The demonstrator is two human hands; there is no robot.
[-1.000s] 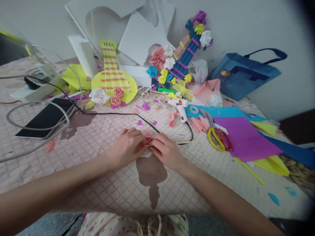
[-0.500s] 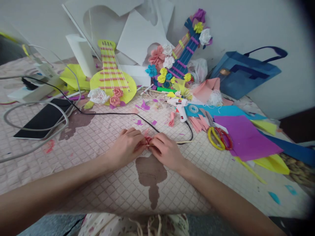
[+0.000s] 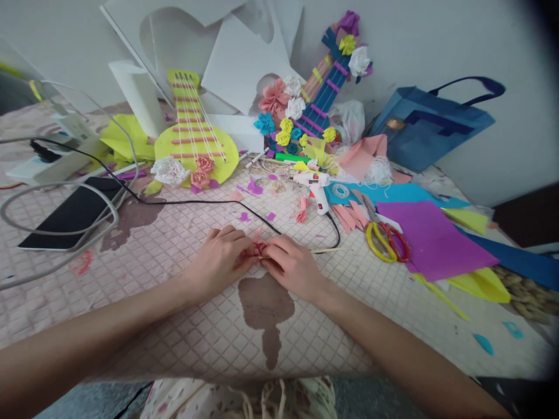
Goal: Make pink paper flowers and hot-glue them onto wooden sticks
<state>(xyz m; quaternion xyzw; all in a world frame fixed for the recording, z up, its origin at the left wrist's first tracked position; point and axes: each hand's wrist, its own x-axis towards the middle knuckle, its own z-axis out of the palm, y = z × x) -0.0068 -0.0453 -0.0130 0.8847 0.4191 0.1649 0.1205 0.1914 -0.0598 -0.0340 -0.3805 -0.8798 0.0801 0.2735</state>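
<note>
Between my two hands is a small pink paper flower [image 3: 259,249], partly hidden by the fingers. My left hand [image 3: 222,256] is closed and pinches its left side. My right hand [image 3: 294,265], closed as well, pinches the other side. A thin pale stick [image 3: 325,251] juts out to the right from under my right hand; where its other end lies is hidden. Beyond the hands, a small bundle of pink paper strips [image 3: 301,210] lies beside a white glue gun [image 3: 318,189].
A yellow paper guitar [image 3: 196,145] and a blue one with flowers [image 3: 323,107] lean at the back. Scissors [image 3: 384,241] and purple paper [image 3: 432,238] lie right. A black cable [image 3: 196,202] crosses behind my hands; a tablet-like black device [image 3: 70,212] is left.
The whole view has shifted slightly, so the scene sits a little further left. Both hands keep their pinch on the pink paper flower, with barely any finger movement.
</note>
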